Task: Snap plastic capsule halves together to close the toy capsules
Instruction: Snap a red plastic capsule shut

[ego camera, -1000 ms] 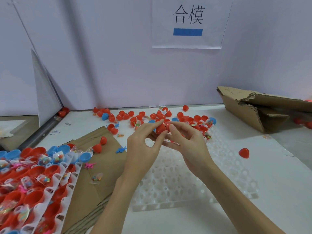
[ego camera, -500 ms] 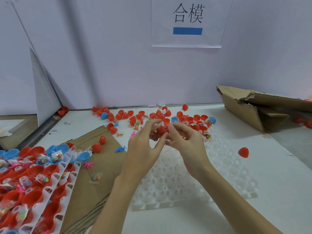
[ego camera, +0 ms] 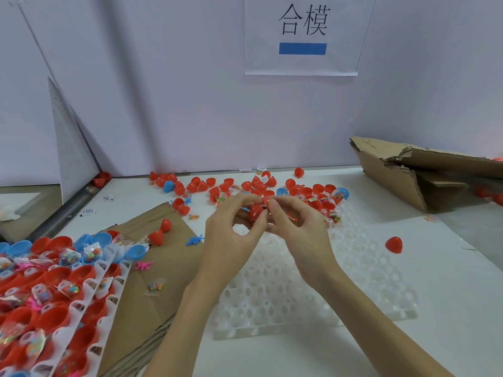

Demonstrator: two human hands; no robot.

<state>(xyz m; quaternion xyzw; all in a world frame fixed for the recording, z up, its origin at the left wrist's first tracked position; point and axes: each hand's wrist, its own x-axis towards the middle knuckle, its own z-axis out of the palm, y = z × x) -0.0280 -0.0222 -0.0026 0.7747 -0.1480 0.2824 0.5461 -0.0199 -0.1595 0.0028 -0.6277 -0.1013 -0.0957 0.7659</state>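
From the head camera, the left hand [ego camera: 231,235] and the right hand [ego camera: 296,229] meet above the white tray [ego camera: 299,300], both pinching one red capsule [ego camera: 255,210] between fingertips and thumbs. The left holds the rounder half; the right seems to press a second red piece against its upper edge, though the seam is mostly hidden by fingers.

The likely failure is a skewed join: if the rims are not square when the person squeezes, one side may catch while the other gapes, and the smooth shell could squirt out of so light a pinch. A toy packet edge (if one is inside, which cannot be seen) could also jam in the seam.

The white table [ego camera: 272,357] is crowded. Loose red halves [ego camera: 307,190] and a few blue ones litter the far edge, a lone red half [ego camera: 393,244] lies to the right, and filled trays [ego camera: 54,295] sit at the left beside flat cardboard [ego camera: 168,268]. A torn box [ego camera: 402,170] lies at the right, under a pale wall bearing a paper sign [ego camera: 302,34].
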